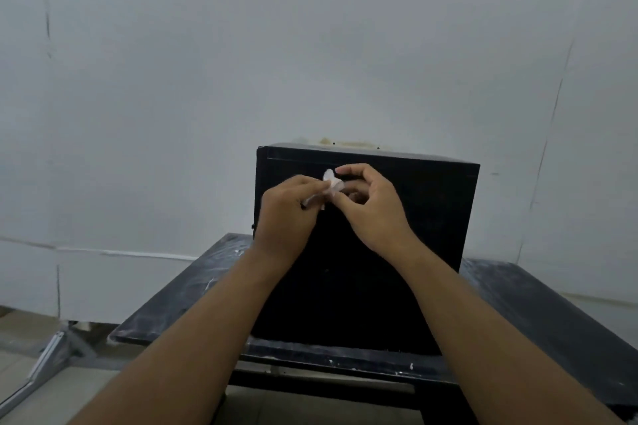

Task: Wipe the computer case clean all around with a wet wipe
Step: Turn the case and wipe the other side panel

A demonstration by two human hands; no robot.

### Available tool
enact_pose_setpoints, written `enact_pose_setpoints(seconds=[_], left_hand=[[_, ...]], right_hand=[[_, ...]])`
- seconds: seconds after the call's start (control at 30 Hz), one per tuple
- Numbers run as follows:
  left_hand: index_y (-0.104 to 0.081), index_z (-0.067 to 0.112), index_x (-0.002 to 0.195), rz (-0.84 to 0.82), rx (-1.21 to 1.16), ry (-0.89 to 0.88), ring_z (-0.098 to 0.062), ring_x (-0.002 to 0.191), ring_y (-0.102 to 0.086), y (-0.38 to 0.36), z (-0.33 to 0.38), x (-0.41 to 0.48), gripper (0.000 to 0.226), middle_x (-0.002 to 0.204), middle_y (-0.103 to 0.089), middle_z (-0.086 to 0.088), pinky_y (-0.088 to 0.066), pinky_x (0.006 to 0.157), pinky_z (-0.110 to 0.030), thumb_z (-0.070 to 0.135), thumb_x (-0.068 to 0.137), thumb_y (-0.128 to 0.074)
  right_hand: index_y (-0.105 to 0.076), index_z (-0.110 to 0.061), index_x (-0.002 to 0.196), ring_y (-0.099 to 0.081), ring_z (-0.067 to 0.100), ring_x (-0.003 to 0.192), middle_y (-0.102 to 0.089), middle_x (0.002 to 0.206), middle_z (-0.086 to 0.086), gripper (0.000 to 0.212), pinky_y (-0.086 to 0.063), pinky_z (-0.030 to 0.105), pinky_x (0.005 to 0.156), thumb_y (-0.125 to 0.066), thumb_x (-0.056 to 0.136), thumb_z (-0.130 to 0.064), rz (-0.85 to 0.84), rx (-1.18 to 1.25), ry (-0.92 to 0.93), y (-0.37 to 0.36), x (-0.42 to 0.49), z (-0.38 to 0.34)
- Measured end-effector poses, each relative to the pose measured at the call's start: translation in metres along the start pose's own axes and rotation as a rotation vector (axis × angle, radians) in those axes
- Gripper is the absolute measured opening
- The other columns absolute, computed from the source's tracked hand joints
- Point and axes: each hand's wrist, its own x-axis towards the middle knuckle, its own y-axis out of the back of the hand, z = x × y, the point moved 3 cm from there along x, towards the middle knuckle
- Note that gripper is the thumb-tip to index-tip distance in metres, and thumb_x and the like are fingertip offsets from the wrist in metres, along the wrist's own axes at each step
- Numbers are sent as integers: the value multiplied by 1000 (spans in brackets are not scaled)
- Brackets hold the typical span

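A black computer case [431, 217] stands upright on a dark scuffed table [179, 300], its broad side facing me. Both my hands are raised in front of the case's upper part. My left hand [290, 214] and my right hand [373, 207] pinch a small crumpled white wet wipe [330, 185] between their fingertips. The wipe is bunched up, held just in front of the case; whether it touches the case I cannot tell.
A pale wall [310, 45] rises right behind the case. The table's front edge [328, 360] has white paint specks. A metal frame leg [48, 355] lies on the floor at the lower left.
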Motion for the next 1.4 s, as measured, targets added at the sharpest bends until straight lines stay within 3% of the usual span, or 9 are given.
enact_pose_setpoints(seconds=[0.13, 0.27, 0.43, 0.53, 0.7, 0.93, 1.07, 1.23, 1.4], left_hand=[[-81, 7, 116, 224, 124, 96, -8, 90, -61, 14, -30, 16, 20, 104, -68, -3, -49, 82, -11, 8, 97, -77], [-79, 9, 124, 218, 222, 86, -11, 86, -55, 9, -61, 37, 22, 97, -58, -1, -49, 76, -24, 10, 104, -69], [-65, 7, 144, 166, 406, -21, -30, 117, -56, -16, -72, 22, 39, 127, -61, -13, -52, 95, -35, 8, 106, -61], [-37, -1, 162, 62, 648, -42, -35, 157, -31, -35, -72, -14, 61, 168, -34, -21, -36, 121, -53, 20, 106, -50], [-14, -4, 167, -28, 552, 18, -30, 166, -4, -44, -75, -37, 71, 177, -9, -20, -19, 130, -59, 22, 108, -44], [-43, -6, 157, 80, 465, -89, -36, 134, -51, -25, -72, -9, 49, 145, -51, -24, -47, 117, -46, 7, 110, -52], [-77, 2, 125, 144, 333, -83, -25, 103, -68, -3, -78, -1, 24, 117, -68, -15, -62, 89, -38, 3, 101, -71], [-84, 12, 107, 215, 276, 70, -13, 68, -60, 14, -74, 24, 13, 84, -66, 1, -55, 65, -32, 13, 95, -80], [-77, 4, 126, 87, 315, 2, -18, 78, -61, 2, -72, 11, 29, 90, -64, -4, -55, 70, -32, 13, 98, -74]], right_hand=[[-53, -32, 142, -45, 13, 136, -55, 142, -11, 53, -37, 43, 119, -68, 92, -41, 179, -614, 282, 3, 41, -7], [-32, -28, 161, -28, 23, 157, -37, 166, 0, 71, -1, 61, 131, -47, 101, -61, 2, -841, 177, -18, 71, 10], [-39, -29, 156, -37, 23, 148, -45, 155, -4, 81, -8, 59, 129, -50, 89, -73, 97, -901, 267, -31, 64, 31], [-39, -30, 154, -36, 23, 147, -45, 153, -4, 81, -7, 58, 130, -51, 87, -73, 125, -889, 270, -33, 65, 30], [-39, -29, 152, -37, 24, 145, -45, 150, -4, 81, -8, 58, 129, -55, 85, -71, 128, -865, 282, -34, 66, 33], [-39, -27, 152, -37, 25, 143, -44, 148, -2, 82, -9, 58, 128, -56, 84, -69, 114, -869, 293, -33, 66, 33], [-37, -28, 152, -34, 25, 146, -42, 150, -2, 81, -4, 57, 129, -57, 85, -67, 98, -861, 292, -32, 66, 32], [-39, -27, 149, -36, 26, 143, -44, 147, -2, 79, -4, 58, 129, -57, 83, -66, 127, -868, 295, -35, 65, 33], [-40, -26, 148, -36, 26, 142, -44, 146, -1, 78, -3, 58, 129, -58, 83, -64, 126, -845, 298, -35, 66, 33]])
